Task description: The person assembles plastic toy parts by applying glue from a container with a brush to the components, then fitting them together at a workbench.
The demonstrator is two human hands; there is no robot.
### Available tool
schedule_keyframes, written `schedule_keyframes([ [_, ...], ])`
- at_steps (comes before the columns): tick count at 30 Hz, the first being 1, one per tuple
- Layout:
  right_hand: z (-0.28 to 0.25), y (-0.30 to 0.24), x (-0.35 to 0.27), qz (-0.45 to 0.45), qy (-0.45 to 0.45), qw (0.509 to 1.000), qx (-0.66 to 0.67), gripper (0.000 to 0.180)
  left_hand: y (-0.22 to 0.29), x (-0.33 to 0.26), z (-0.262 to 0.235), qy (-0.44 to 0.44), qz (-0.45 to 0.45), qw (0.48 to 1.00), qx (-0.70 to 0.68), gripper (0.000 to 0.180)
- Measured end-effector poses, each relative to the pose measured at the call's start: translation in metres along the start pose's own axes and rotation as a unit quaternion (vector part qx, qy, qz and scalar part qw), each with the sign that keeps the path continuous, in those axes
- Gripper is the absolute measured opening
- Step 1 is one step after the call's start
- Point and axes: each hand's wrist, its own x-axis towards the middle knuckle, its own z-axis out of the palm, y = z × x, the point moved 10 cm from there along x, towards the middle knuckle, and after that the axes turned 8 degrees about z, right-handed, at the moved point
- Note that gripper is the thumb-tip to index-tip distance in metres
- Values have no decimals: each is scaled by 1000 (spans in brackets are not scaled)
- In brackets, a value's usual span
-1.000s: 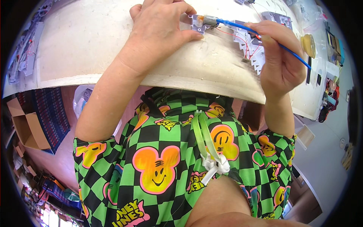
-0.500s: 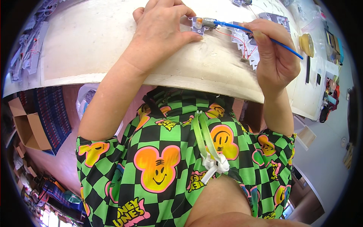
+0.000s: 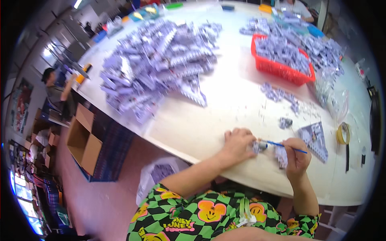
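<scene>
Right fingers tight round blue stick, left fingers closed on motor piece, red basket newly in view

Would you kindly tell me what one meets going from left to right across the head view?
Open cardboard box → large pile of greyish pieces → left hand → small metallic piece → right hand → yellow tape roll.
</scene>
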Motion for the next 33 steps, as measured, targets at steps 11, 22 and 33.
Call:
schedule_keyframes([
  [11,-26,28,-25,104,76,984,120,7,2,-2,2,-2,7,1000,-10,43],
  [22,-30,41,-10,42,110,986,121,15,-8,14,-29,70,46,996,45,38],
  [33,6,23,-29,7,-4,997,74,14,5,0,-19,11,-13,1000,24,35],
])
